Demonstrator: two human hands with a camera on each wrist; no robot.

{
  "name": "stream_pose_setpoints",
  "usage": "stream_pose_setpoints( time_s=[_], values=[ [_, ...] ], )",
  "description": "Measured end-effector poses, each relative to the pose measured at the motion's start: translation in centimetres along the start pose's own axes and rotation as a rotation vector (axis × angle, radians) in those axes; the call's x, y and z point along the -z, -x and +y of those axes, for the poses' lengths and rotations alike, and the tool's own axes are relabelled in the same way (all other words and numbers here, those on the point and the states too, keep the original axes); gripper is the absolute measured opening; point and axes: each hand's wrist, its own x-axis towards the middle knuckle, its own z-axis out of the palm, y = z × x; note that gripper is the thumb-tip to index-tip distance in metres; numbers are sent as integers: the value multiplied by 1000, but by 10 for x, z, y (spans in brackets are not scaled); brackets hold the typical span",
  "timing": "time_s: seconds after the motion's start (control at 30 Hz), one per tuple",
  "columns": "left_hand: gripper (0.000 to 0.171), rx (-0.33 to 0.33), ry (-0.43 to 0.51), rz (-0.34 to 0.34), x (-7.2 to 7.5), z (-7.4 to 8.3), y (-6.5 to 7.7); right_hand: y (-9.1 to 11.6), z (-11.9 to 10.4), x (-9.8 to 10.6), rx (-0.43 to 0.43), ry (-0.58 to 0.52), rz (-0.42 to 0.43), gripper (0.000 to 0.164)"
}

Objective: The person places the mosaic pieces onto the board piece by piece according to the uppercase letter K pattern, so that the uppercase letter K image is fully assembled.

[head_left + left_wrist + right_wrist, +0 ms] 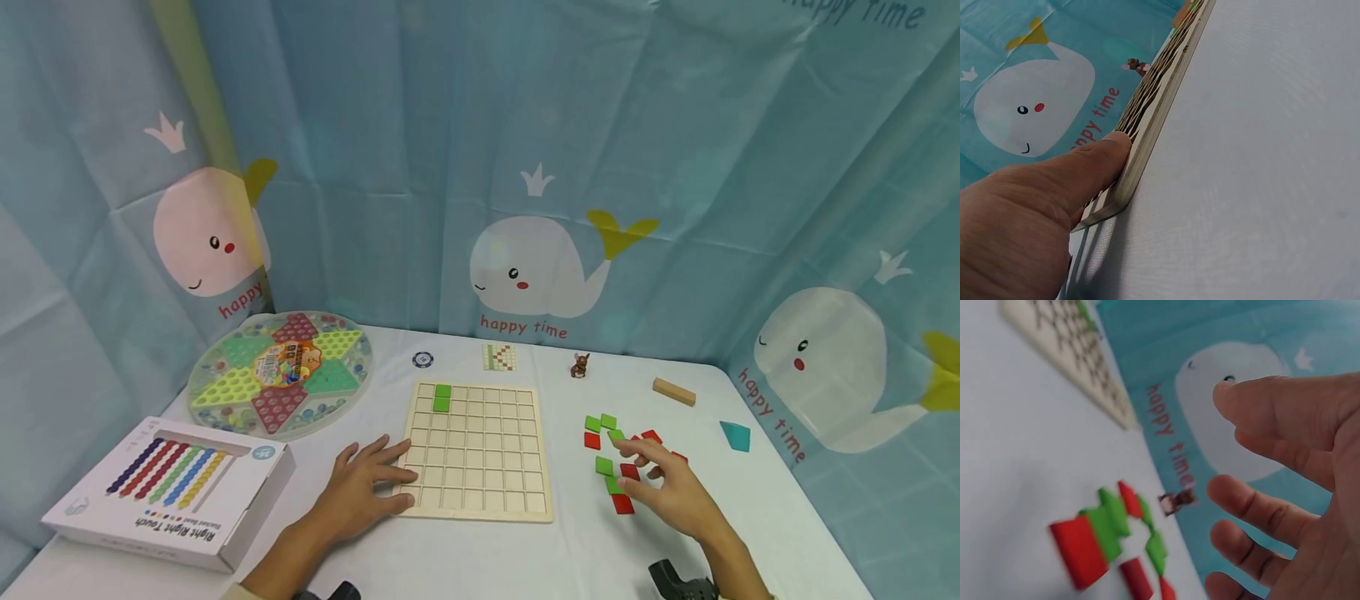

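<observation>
A wooden grid board (480, 454) lies in the middle of the table, with two green tiles (442, 398) in cells near its top left. My left hand (360, 483) rests at the board's left edge, fingers spread and reaching onto the frame. In the left wrist view its thumb (1094, 165) lies over the board's rim. Over a loose group of green and red square tiles (623, 504) at the right hovers my right hand (671, 492). Its fingers are loosely bent, and the right wrist view shows nothing between thumb and fingers. Part of the group is hidden behind this hand.
Behind the board lie a patterned card (499, 357), a blue-and-white chip (423, 359) and a small brown animal figure (580, 366). A wooden block (674, 392) and a teal piece (736, 436) are far right. At left sit a round game board (330, 379) and a white box (247, 500).
</observation>
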Motion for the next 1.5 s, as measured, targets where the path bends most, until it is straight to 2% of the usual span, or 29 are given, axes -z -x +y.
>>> stream_pose_setpoints(
  time_s=[0.13, 0.27, 0.53, 1.03, 1.5],
  values=[
    [29, 0, 2, 6, 0, -1, 0, 2, 10, -4, -82, -53, -28, 45],
    [28, -2, 8, 7, -1, -3, 1, 2, 19, -9, -119, -76, -48, 45],
    [30, -12, 8, 1, -2, -2, -2, 3, 32, -19, -158, -26, -49, 43],
    [29, -12, -12, 7, -1, -3, -1, 2, 32, -34, -138, 123, 0, 52],
    [28, -15, -12, 24, -3, -5, 0, 2, 32, -36, -116, 150, 27, 42]
  ],
)
